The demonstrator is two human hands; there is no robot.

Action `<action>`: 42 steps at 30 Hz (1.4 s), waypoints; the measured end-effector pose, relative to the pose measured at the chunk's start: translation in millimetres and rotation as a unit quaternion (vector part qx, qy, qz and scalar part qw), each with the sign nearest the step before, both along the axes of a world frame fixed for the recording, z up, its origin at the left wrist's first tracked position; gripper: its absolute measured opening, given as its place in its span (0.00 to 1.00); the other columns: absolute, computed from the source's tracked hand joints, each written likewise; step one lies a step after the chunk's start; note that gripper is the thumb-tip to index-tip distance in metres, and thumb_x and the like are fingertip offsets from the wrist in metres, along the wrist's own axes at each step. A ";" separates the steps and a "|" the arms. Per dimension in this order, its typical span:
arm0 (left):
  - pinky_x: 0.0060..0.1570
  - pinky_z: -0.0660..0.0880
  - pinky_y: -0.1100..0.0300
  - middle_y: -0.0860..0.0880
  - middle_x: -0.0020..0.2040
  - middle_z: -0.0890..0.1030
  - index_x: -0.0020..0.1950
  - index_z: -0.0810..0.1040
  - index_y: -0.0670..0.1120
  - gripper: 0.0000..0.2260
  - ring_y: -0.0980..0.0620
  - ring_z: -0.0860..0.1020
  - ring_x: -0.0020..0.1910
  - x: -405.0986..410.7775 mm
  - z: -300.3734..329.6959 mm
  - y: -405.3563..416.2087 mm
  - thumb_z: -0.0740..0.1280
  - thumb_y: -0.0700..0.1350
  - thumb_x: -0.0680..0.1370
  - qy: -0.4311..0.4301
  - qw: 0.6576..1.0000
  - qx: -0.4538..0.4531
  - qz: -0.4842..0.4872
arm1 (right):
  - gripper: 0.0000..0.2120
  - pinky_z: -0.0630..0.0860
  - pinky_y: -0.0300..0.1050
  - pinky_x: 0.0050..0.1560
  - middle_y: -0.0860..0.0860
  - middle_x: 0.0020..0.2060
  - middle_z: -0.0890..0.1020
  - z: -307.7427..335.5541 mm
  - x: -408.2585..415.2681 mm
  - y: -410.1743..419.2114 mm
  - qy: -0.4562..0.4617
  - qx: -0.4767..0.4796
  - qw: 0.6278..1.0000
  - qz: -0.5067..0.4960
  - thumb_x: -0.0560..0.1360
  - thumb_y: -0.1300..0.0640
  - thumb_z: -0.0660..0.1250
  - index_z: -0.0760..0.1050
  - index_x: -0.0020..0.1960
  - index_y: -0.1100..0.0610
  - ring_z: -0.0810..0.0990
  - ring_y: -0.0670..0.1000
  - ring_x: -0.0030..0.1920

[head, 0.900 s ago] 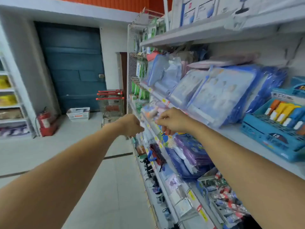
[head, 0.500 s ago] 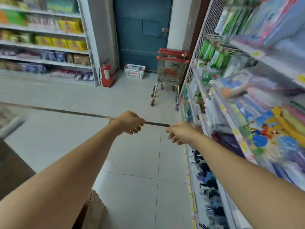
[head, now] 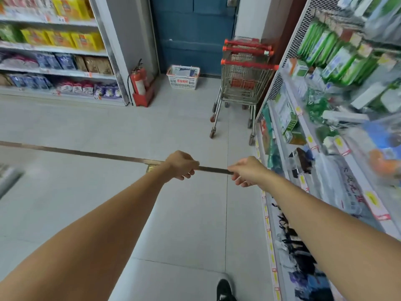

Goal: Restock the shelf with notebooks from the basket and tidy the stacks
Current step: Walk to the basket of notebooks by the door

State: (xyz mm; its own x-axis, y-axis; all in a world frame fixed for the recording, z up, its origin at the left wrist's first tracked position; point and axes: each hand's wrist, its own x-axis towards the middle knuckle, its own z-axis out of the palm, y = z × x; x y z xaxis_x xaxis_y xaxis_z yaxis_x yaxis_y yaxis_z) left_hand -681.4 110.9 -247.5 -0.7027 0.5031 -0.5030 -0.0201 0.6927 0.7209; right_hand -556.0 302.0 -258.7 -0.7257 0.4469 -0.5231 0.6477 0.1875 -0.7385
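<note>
Both hands, left and right, hang loosely curled and empty; the white plastic basket sits well apart, so restocking could stall.

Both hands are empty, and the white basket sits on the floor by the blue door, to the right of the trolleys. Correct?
Not quite. The head view shows the white basket left of the trolleys, not right. It is on the floor by the blue door; left hand and right hand hold nothing.
</note>
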 end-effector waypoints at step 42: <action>0.29 0.72 0.62 0.46 0.36 0.81 0.47 0.80 0.42 0.08 0.50 0.76 0.31 -1466.5 -82.4 509.4 0.66 0.46 0.78 0.000 0.997 -0.044 0.061 | 0.05 0.75 0.39 0.33 0.55 0.36 0.83 -105.7 -1491.5 529.7 -0.090 0.036 0.993 0.063 0.73 0.56 0.67 0.76 0.43 0.58 0.79 0.51 0.30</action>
State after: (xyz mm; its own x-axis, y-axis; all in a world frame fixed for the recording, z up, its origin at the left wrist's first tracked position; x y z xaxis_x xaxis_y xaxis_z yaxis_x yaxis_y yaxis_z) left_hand -2147.9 620.3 -330.0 -0.7563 0.3674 -0.5413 -0.1075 0.7464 0.6568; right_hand -2047.5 831.7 -364.3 -0.6755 0.4001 -0.6193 0.7364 0.3233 -0.5944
